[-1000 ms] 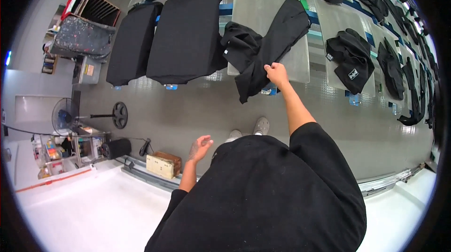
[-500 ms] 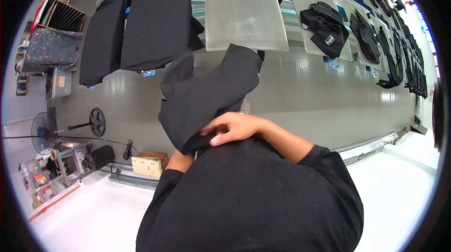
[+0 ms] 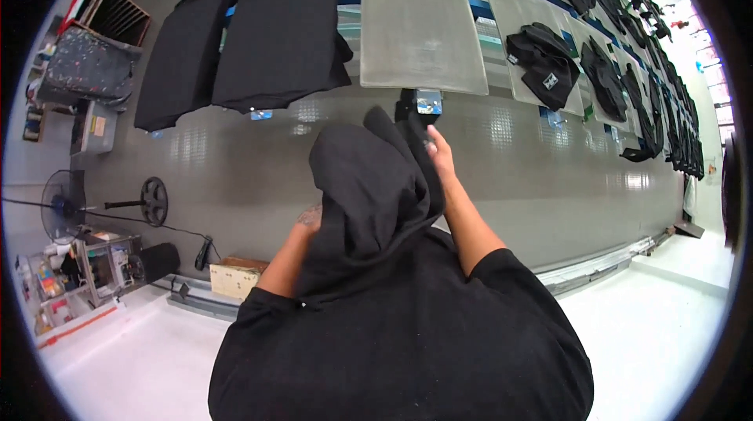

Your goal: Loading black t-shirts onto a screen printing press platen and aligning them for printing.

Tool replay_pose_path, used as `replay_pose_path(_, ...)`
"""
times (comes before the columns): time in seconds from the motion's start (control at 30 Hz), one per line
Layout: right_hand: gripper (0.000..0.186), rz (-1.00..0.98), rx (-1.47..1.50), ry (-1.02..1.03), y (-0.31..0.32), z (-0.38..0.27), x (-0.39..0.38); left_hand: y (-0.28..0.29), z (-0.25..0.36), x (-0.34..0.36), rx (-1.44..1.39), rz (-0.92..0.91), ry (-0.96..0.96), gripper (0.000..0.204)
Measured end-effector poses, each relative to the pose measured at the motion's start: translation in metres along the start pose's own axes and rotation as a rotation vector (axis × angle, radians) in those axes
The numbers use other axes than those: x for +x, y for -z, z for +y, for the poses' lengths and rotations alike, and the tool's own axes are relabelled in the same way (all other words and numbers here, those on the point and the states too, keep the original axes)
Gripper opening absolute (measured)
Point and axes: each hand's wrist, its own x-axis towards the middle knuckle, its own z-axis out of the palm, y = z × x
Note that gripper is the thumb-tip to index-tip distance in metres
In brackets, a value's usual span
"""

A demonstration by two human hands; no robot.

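A crumpled black garment (image 3: 365,193) hangs bunched in front of my body, between my arms. My right hand (image 3: 439,154) grips its right side, thumb upward. My left hand (image 3: 309,217) is at the garment's left side, its fingers hidden behind the cloth. Beyond them is a bare grey platen (image 3: 423,29) with a small metal fitting (image 3: 428,103) at its near edge.
Two platens dressed in black fabric (image 3: 278,36) stand left of the bare one. More platens with folded black garments (image 3: 541,64) run off to the right. A fan (image 3: 64,205), a wooden box (image 3: 235,278) and a cluttered metal cart (image 3: 94,276) are at the lower left.
The garment has been lifted off the middle platen and brought to my body, where it is now raised and bunched. My right hand has moved to its right side, my left behind it.
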Motion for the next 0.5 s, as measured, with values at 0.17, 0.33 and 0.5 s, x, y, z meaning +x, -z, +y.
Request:
replay_pose_path(0.17,0.032,0.138,-0.052,0.457,-0.032,-0.046,-0.001,0.048,0.001,-0.058,0.382,-0.050,-0.026,0.067)
replay_pose_path(0.33,0.035,-0.127,-0.102,0.519,-0.081,-0.073,-0.056,0.071,0.004,-0.074,0.551,0.319,0.428,0.066)
replay_pose_path(0.5,0.024,-0.105,-0.026,0.449,-0.092,-0.039,-0.053,0.104,0.042,-0.085,0.263,0.577,0.401,0.069)
